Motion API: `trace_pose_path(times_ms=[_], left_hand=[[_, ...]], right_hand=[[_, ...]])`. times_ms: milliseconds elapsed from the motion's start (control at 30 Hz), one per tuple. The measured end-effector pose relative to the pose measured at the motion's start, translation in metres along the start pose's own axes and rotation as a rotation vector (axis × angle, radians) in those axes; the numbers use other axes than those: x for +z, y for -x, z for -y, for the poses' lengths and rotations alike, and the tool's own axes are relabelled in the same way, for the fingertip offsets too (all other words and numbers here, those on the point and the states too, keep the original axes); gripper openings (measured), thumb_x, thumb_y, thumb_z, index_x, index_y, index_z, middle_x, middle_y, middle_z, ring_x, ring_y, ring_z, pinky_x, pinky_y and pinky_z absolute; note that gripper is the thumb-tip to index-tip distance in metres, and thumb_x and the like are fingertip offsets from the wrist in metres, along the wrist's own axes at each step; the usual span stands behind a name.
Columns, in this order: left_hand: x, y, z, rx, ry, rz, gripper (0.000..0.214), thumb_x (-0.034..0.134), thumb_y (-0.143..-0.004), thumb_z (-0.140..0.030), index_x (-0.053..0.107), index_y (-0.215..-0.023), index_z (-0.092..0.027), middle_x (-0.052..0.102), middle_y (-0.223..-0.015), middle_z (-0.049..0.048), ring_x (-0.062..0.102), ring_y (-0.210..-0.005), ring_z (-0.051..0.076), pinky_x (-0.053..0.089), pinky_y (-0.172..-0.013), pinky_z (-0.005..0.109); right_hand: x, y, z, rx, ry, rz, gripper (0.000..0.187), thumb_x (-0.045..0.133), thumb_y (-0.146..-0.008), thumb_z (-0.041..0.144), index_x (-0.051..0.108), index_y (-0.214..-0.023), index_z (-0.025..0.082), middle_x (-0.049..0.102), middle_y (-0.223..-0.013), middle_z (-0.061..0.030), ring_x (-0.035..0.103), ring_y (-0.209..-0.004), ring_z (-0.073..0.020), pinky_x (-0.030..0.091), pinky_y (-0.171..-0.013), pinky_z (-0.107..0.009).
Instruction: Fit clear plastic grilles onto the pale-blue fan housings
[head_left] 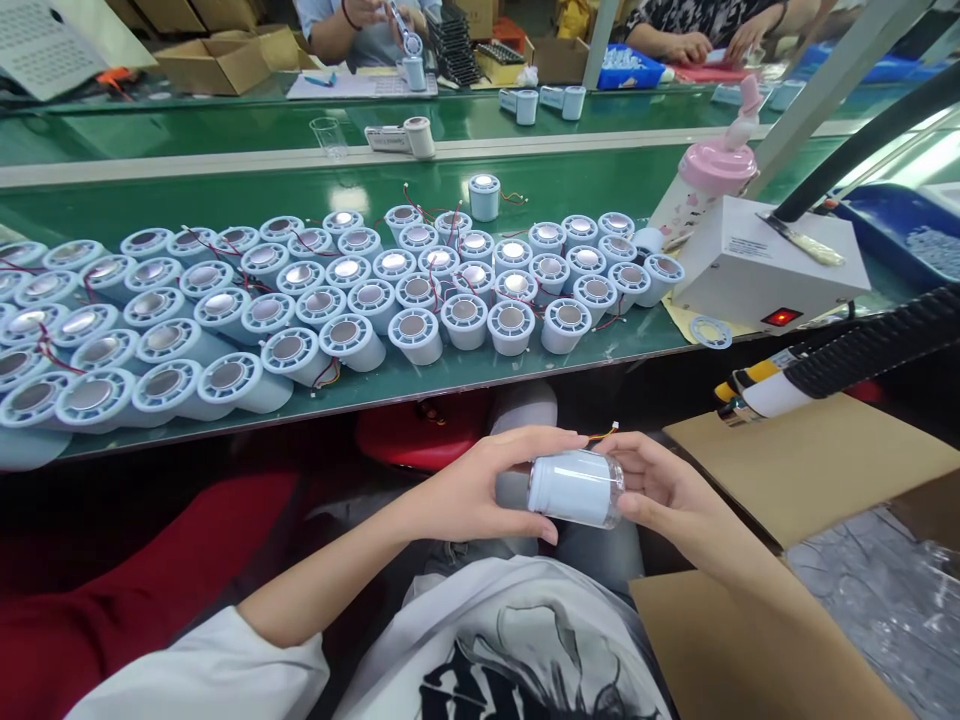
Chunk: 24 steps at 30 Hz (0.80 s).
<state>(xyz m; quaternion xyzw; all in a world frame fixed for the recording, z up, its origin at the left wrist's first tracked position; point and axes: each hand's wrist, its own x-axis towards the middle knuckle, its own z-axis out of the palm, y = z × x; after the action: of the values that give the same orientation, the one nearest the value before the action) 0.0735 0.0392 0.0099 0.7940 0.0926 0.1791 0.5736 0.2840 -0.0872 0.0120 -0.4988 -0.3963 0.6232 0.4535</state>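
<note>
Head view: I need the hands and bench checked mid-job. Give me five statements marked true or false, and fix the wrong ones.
1. The left hand holds a light-blue cylinder. True.
2. The right hand rests on the green bench. False: the right hand is at the clear cover around that cylinder.
3. A pink-lidded bottle stands next to the white box. True.
4. The box's switch glows green. False: the switch glows red.
5. A light-blue ring lies in front of the white box. True.
</note>
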Motion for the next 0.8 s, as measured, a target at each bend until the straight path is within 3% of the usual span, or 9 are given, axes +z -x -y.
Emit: trace_pose_path(times_ms=[267, 400, 533, 633, 800], left_hand=[[-0.001, 0.001, 0.002, 0.002, -0.009, 0.018, 0.076, 0.081, -0.069, -0.027, 0.049, -0.138, -0.029, 0.051, -0.142, 0.0098, 0.048, -0.131, 0.026, 0.036, -0.112, 0.041], [-0.002, 0.0, 0.001, -0.003, -0.002, 0.035, 0.075, 0.081, -0.07, -0.027, 0.05, -0.137, -0.029, 0.051, -0.143, 0.0101, 0.047, -0.132, 0.026, 0.037, -0.111, 0.041], [-0.002, 0.001, 0.001, 0.0, 0.019, 0.032, 0.074, 0.08, -0.071, -0.027, 0.049, -0.138, -0.029, 0.049, -0.144, 0.011, 0.045, -0.134, 0.028, 0.038, -0.11, 0.043], [-0.001, 0.001, 0.003, 0.028, 0.021, 0.027, 0.074, 0.08, -0.071, -0.026, 0.048, -0.138, -0.032, 0.047, -0.146, 0.0099, 0.045, -0.134, 0.028, 0.036, -0.111, 0.045], [0.0, 0.0, 0.0, 0.034, 0.008, 0.007, 0.068, 0.078, -0.073, -0.025, 0.052, -0.135, -0.032, 0.047, -0.145, 0.0098, 0.048, -0.131, 0.028, 0.038, -0.109, 0.044]], right_hand=[[0.007, -0.005, -0.003, 0.173, -0.13, -0.084, 0.046, 0.066, -0.082, 0.056, 0.052, -0.106, 0.02, 0.067, -0.078, -0.0019, 0.066, -0.064, -0.0161, 0.057, -0.057, -0.027], [0.011, -0.008, -0.004, 0.253, -0.182, -0.082, 0.047, 0.059, -0.083, 0.063, 0.051, -0.096, 0.018, 0.067, -0.065, -0.0012, 0.067, -0.052, -0.0163, 0.052, -0.045, -0.022], [0.014, -0.011, -0.006, 0.312, -0.23, -0.063, 0.05, 0.054, -0.083, 0.069, 0.052, -0.084, 0.019, 0.062, -0.05, 0.0001, 0.061, -0.041, -0.0133, 0.045, -0.038, -0.016], [0.015, -0.013, -0.005, 0.384, -0.282, -0.016, 0.055, 0.05, -0.082, 0.072, 0.056, -0.08, 0.017, 0.063, -0.051, -0.0022, 0.057, -0.037, -0.0116, 0.041, -0.033, -0.015], [0.017, -0.014, 0.002, 0.52, -0.333, 0.096, 0.069, 0.03, -0.091, 0.07, 0.06, -0.062, 0.015, 0.052, -0.039, -0.0014, 0.043, -0.028, -0.0052, 0.031, -0.03, -0.01]])
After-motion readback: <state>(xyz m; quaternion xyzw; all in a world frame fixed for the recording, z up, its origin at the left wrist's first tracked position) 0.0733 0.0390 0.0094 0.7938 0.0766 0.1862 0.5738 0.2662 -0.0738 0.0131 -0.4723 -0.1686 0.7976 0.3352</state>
